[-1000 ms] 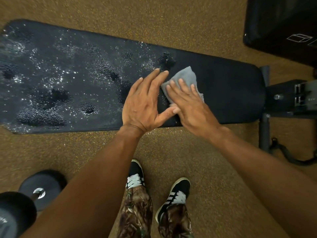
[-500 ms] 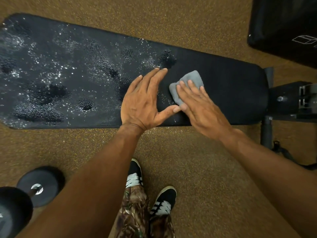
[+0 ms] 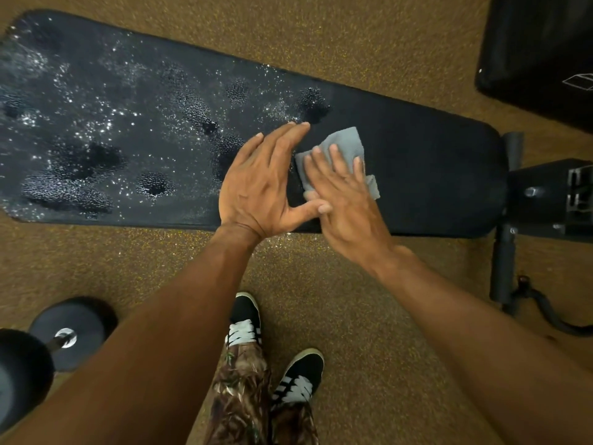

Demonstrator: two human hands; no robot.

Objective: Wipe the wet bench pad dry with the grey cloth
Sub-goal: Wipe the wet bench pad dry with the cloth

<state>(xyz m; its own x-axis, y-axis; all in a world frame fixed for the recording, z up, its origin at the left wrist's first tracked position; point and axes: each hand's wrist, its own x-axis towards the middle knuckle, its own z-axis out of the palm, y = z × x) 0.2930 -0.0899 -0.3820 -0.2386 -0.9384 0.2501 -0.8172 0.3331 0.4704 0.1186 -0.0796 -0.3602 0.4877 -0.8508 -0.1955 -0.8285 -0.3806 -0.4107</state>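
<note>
Speckled brown rubber gym floor [image 3: 369, 46] all around, warm dim light. A black dumbbell [image 3: 45, 345] sits bottom left, a black padded block [image 3: 539, 49] top right, and dark metal frame [image 3: 545, 200] at the right.

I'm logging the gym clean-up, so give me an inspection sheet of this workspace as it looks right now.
Surface: long black padded bench pad; the part left of the hands is beaded with water droplets, the part right of them looks matte and dry.
Job's things: small folded grey cloth lies on the pad, pressed flat.
Clutter: black round-ended dumbbell on the floor, lower left.
Grippers: right hand flat on the cloth; left hand flat on the pad beside it, thumb touching the right hand.
Cables: black cable curls on the floor by the bench frame.
Surroundings: brown speckled floor; black pad-like object, upper right.
</note>
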